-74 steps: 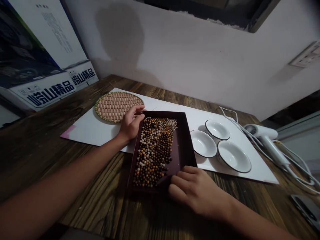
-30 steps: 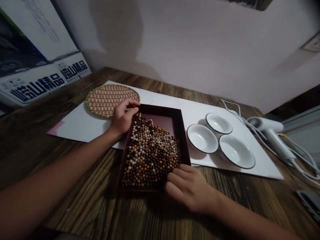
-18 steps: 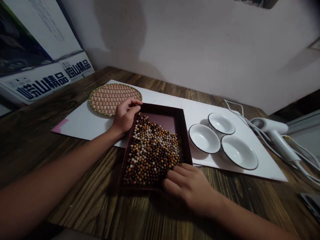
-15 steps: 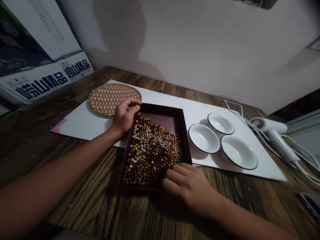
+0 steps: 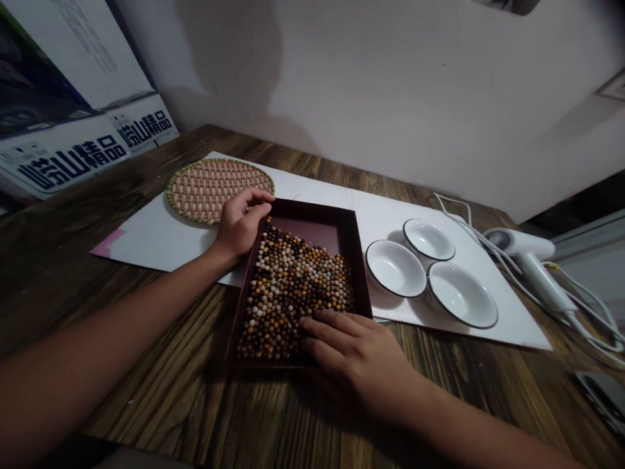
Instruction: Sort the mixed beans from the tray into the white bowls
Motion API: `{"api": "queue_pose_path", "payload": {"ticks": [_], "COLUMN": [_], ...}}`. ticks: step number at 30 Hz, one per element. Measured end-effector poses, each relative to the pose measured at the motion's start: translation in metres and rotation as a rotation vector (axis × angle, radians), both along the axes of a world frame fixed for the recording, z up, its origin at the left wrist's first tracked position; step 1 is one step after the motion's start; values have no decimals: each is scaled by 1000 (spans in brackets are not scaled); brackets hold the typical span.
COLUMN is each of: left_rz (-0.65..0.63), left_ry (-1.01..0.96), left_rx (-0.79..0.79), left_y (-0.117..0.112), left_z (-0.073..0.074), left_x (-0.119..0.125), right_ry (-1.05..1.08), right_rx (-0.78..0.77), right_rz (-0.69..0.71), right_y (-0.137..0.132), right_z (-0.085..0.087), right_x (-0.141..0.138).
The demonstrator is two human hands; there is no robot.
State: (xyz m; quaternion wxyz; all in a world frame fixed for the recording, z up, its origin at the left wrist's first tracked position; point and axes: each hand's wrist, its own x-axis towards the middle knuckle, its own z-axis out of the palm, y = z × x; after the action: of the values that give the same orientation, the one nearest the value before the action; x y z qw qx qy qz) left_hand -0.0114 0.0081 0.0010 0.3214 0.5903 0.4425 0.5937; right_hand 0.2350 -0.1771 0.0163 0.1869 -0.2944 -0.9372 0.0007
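Left hand: It lay (image 5: 239, 225) half curled, fingers bent and the tips at the far left corner of the tray. I could not tell whether it gripped the rim or only touched it.

Right hand: It was open (image 5: 351, 355), fingers spread and low, with the fingers (image 5: 317, 326) lying on the beads at the near right of the tray.

Tray: The dark maroon tray (image 5: 305, 233) sat between the hands, shallow and flat, partly on the sheet and partly on the table.

Beads: Small round beads (image 5: 293, 293) in white, tan, orange and dark brown lay mixed in a single spread over most of the floor, with a bare strip towards the left hand's fingertips. The flat right fingers pressed lightly on the layer, none of it lifted towards the rim.

Mat: A round woven mat (image 5: 208, 189) lay just beyond the left hand.

Bowls: Three white bowls (image 5: 395, 268) with dark rims stood on the sheet, right of the tray and beyond the right hand.

Sheet: The white sheet (image 5: 161, 244) ran under the mat, tray edge and bowls.

Table: The wooden table (image 5: 170, 391) had dark, streaked grain.

Far right: A white dryer (image 5: 522, 251) and its cord (image 5: 454, 212) lay beyond the right hand, and a phone (image 5: 598, 394) lay to its right.

Room: Printed boxes (image 5: 73, 159) leaned beyond the left hand, against a pale wall (image 5: 390, 98).
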Motion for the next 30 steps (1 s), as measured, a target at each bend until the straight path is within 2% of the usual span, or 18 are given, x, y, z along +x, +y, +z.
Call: {"api": "queue_pose_path", "payload": {"ticks": [11, 17, 30], "left_rz": [-7, 16, 12], "left_ry": [-17, 22, 21], "left_rx": [23, 20, 9], "left_y": [2, 1, 2], "left_z": [-3, -1, -3], "left_x": [-1, -1, -2], "right_ry": [-68, -171, -195], "right_rx": [-12, -37, 7], "right_rz": [-23, -64, -26], "right_y": [-1, -2, 2], "right_z": [3, 8, 8], "right_x": [1, 1, 0]}}
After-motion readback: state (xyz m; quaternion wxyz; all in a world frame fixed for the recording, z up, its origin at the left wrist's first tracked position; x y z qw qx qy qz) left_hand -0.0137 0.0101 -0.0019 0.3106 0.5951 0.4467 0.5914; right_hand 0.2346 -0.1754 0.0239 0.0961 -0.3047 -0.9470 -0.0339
